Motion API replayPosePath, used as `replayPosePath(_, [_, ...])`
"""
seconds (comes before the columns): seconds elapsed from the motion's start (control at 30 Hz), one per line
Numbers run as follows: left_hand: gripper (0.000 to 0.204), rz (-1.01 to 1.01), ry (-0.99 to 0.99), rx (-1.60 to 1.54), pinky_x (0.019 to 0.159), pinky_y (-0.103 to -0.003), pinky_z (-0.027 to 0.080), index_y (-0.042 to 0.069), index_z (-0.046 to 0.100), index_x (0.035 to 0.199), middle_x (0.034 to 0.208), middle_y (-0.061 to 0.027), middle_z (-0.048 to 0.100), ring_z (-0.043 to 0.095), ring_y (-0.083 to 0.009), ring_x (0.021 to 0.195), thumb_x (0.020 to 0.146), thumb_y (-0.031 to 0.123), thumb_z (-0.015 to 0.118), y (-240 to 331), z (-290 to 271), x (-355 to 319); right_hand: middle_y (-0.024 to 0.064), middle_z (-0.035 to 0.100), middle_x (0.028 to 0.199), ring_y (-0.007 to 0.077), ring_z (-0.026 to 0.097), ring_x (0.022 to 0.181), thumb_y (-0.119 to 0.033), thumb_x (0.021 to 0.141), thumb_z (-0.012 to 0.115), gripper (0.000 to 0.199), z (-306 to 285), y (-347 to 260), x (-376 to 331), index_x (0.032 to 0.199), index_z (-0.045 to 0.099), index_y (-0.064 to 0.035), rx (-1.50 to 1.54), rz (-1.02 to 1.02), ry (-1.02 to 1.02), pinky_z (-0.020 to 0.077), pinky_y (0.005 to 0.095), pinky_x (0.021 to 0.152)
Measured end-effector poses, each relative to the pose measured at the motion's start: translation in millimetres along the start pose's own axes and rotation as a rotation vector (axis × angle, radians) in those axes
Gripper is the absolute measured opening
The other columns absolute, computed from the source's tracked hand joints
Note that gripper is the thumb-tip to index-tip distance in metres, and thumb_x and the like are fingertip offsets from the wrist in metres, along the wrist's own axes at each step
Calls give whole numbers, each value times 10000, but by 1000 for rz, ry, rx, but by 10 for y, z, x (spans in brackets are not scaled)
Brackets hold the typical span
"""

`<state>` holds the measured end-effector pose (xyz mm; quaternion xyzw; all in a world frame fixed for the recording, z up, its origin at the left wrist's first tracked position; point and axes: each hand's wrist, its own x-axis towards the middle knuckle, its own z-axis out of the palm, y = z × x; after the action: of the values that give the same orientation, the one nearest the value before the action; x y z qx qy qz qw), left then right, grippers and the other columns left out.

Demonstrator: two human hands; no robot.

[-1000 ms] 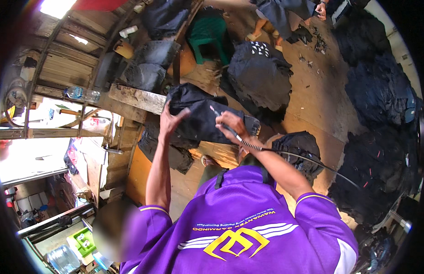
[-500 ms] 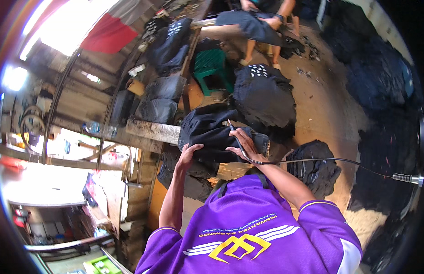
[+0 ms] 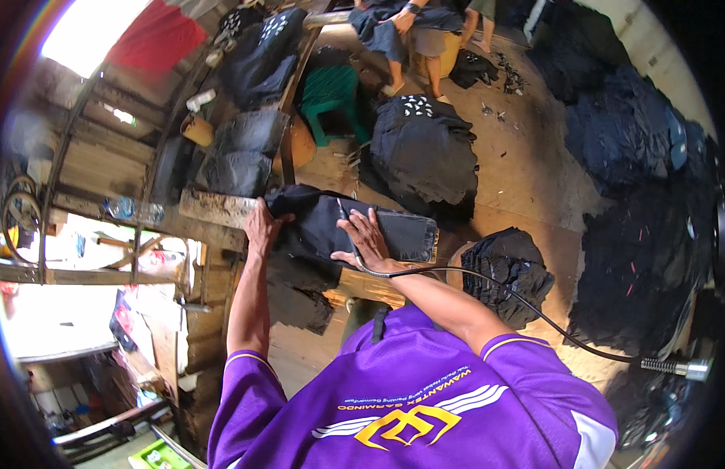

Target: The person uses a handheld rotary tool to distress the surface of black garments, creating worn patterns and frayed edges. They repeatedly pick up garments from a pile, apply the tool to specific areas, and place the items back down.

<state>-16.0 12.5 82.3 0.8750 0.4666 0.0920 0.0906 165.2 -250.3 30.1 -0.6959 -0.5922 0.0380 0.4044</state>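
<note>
Both hands on the dark cloth, pen-like tool in the right

From my end, I see the right hand (image 3: 365, 237) palm down on the dark cloth (image 3: 314, 225), fingers fanned, with a pen-like tool (image 3: 342, 209) lodged among them. The left hand (image 3: 262, 225) sits at the cloth's left end, thumb apart from the fingers; I cannot tell whether it pinches or merely presses.

As far as I can judge, the middle is laid fairly flat while the left end remains bunched. I make out no finished mark, so I can't say how much is left.

The cloth lies in front of the purple shirt (image 3: 413, 391), its long axis running left to right, the right end slightly nearer the wearer. A flat grey end piece (image 3: 409, 237) points right; the bunched end meets a wooden plank (image 3: 215, 207).

Farther out, the cable (image 3: 526, 305) trails right past a small cloth pile (image 3: 509, 273). Beyond are a larger pile (image 3: 425, 160) with white pieces on it, a green stool (image 3: 331, 98) and a co-worker's hand (image 3: 401, 20).
</note>
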Motion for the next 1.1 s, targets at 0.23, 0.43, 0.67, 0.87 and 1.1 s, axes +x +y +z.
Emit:
replayPosePath(0.23, [509,84,431,-211,1245,-568,261,168,715,1246,1625,-161,461,373,-413,1529,845,417,905,254,126,-660,233,672,1257,470,609,1313,-338,768,974,649,137,-17,87,1254,635,-72,123,142,92,387,631,1229])
replayPosePath(0.43, [271,-64,266,-229,1322,-620,38,323,841,1171,1822,-132,196,60,-461,1673,913,244,826,87,487,-1009,165,773,951,364,775,996,-167,956,844,182,47,32,349,969,753,-10,396,155,155,581,505,1043])
replayPosePath(0.67, [552,17,84,-378,1342,-615,23,376,722,1425,1843,-160,77,8,-438,1688,924,605,747,-279,701,-963,228,805,1003,359,819,973,-24,879,795,280,464,61,890,1149,783,50,389,-142,-271,653,401,845])
replayPosePath(0.87, [619,9,33,-518,1355,-595,-32,413,721,1417,1839,-123,126,45,-384,1694,862,682,776,-447,766,-997,218,811,1023,366,809,1060,2,813,807,275,825,97,1005,1080,791,69,474,-362,-311,638,503,1024])
replayPosePath(1.1, [643,22,-130,-631,1317,-631,152,293,683,1470,1788,-268,125,52,-500,1654,891,530,834,-556,709,-922,214,809,1017,354,809,1071,4,786,805,270,896,52,1016,1051,805,57,401,-389,-406,647,495,1018])
